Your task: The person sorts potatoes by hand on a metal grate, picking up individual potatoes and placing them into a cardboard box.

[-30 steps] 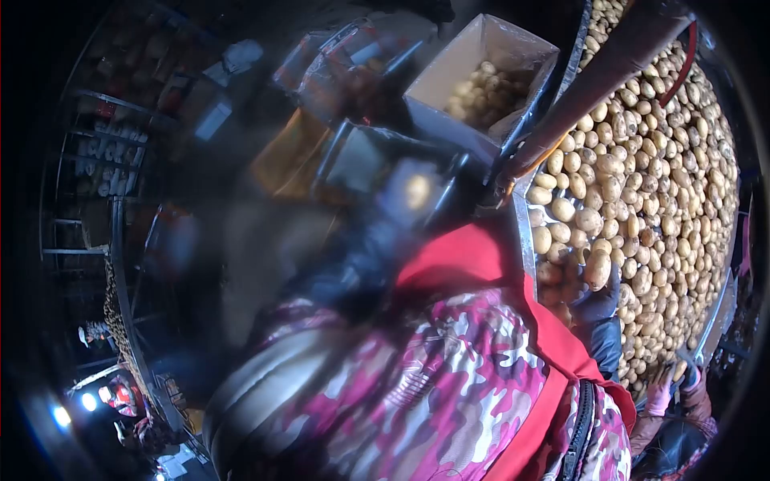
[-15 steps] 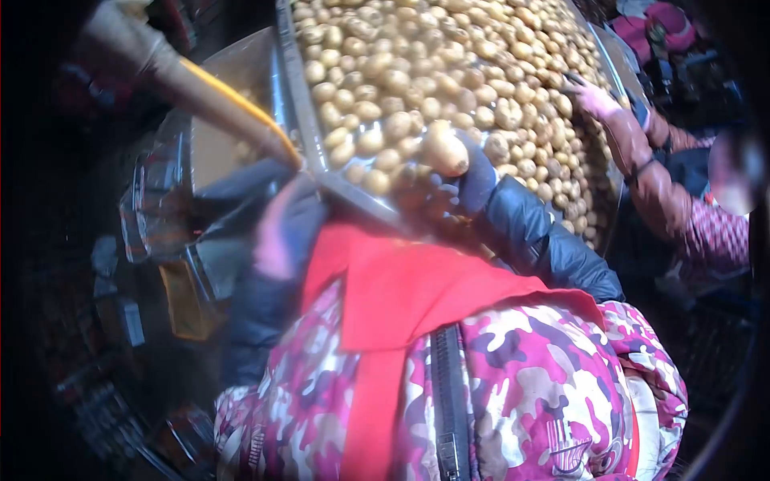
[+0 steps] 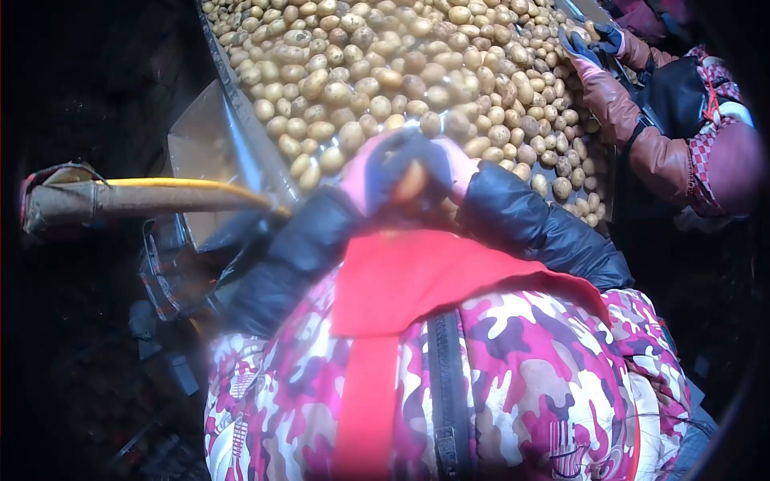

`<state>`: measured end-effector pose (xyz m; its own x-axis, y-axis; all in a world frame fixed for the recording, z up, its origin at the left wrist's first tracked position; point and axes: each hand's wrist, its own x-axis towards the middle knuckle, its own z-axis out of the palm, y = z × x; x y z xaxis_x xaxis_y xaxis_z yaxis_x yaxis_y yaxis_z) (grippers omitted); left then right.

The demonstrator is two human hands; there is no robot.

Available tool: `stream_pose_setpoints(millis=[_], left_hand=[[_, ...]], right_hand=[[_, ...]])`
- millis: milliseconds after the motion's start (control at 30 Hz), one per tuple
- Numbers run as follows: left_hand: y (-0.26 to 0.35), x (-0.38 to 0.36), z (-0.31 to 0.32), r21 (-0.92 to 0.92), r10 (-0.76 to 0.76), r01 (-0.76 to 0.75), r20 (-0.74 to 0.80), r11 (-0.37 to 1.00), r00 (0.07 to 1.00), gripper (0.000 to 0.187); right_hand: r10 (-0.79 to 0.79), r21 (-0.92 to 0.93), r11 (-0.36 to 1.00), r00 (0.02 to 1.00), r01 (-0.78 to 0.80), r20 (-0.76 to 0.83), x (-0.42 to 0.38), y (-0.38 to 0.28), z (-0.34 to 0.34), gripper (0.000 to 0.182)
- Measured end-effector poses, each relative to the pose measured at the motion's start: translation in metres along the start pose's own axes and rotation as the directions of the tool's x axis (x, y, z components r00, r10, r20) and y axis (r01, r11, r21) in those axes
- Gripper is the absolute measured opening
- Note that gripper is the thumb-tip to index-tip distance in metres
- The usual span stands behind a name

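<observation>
My two gloved hands, pink with dark blue palms, meet at the near edge of a broad bed of potatoes point(image 3: 385, 80). My left hand point(image 3: 367, 172) comes in from the left and my right hand point(image 3: 459, 167) from the right. Between them shows a potato point(image 3: 411, 183), orange-brown in the blur, with the dark fingers closed around it. Motion smears the fingertips, and the two hands overlap there. Loose potatoes lie just beyond my fingers.
A metal side wall point(image 3: 249, 120) bounds the potatoes on the left, beside a cardboard box point(image 3: 196, 152). A tan post with a yellow strip point(image 3: 152, 192) juts in from the left. At the right, another person's gloved hands point(image 3: 589, 46) reach over the potatoes.
My left hand has come from beyond the left wall to meet my right hand. The right hand has drawn a potato back toward my body. The view has shifted.
</observation>
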<state>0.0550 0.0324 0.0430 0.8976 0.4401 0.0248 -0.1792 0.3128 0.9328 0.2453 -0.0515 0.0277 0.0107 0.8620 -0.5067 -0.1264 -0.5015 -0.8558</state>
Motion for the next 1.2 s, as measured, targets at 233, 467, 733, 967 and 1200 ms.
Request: stream_pose_setpoints(millis=[233, 467, 733, 967, 1200], left_hand=[[-0.043, 0.028, -0.012, -0.712, -0.468, 0.174, -0.239, 0.68, 0.851, 0.073], [-0.058, -0.021, -0.057, 0.104, -0.141, 0.175, -0.278, 0.979, 0.95, 0.071], [-0.021, -0.198, -0.042, -0.729, -0.553, -0.023, -0.539, 0.684, 0.636, 0.072], [-0.004, -0.298, -0.103, -0.527, -0.389, -0.554, -0.85, 0.645, 0.355, 0.062], [0.026, -0.304, -0.163, -0.216, -0.222, -0.602, -0.973, 0.769, 0.066, 0.053]], right_hand=[[0.112, 0.317, 0.941, 0.993, -0.114, 0.027, 0.019, 0.004, -0.015, 0.046], [0.206, 0.409, 0.904, 0.967, -0.127, -0.153, 0.012, -0.01, -0.022, 0.037], [0.17, 0.542, 0.827, 0.985, -0.15, 0.012, 0.029, 0.045, -0.072, 0.047], [0.221, 0.338, 0.926, 0.968, -0.169, -0.122, 0.031, 0.045, -0.077, 0.058], [0.183, 0.25, 0.956, 0.978, -0.152, -0.102, 0.03, 0.051, -0.095, 0.056]])
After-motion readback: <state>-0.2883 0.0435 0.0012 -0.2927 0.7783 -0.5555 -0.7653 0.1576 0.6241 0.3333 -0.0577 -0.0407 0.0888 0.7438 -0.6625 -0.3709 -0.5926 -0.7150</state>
